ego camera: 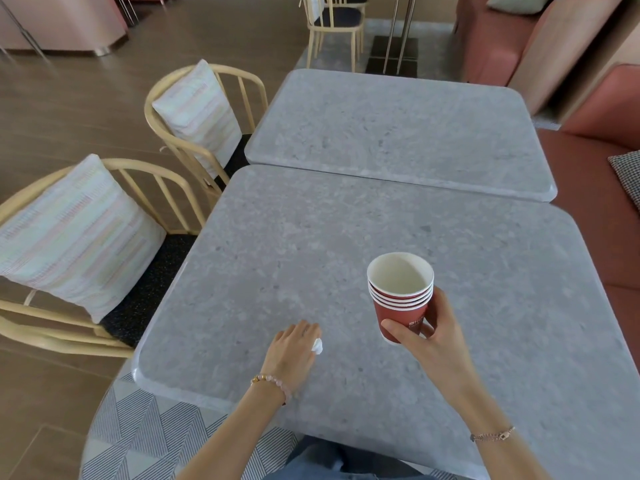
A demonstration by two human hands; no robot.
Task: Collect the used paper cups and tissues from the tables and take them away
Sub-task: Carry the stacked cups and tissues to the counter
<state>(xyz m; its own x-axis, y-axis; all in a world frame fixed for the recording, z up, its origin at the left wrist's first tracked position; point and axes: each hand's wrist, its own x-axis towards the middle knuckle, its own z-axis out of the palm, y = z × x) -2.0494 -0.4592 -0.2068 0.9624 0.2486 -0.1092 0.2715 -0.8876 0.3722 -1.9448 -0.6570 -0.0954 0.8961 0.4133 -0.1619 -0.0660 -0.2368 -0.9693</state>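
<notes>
The stack of paper cups (401,294), red outside and white inside, stands off the near table (277,251), held upright in the right hand (431,339). The thumb crosses the front of the lowest cup and the other fingers wrap round behind, so the grip sits low on the stack. Nested cups are light and fairly stiff together, but the thin wall dents under a hard squeeze. A low hold also leaves the top free to tip, so I judge a hold nearer the rolled rims would be steadier for carrying.

The tissue (317,346) is a small white wad on the tabletop, touching the left hand (294,346) on its thumb side. That hand lies back-up with its fingers folded down over the wad. It looks pinched, though the fingertips themselves are hidden. The wad is soft and almost weightless, so it should crush into the palm or drop into the top cup.

The far table (398,133) butts against the near one. Two wooden chairs (145,192) with striped cushions (76,233) stand to the left, and a red bench (588,216) runs along the right.
</notes>
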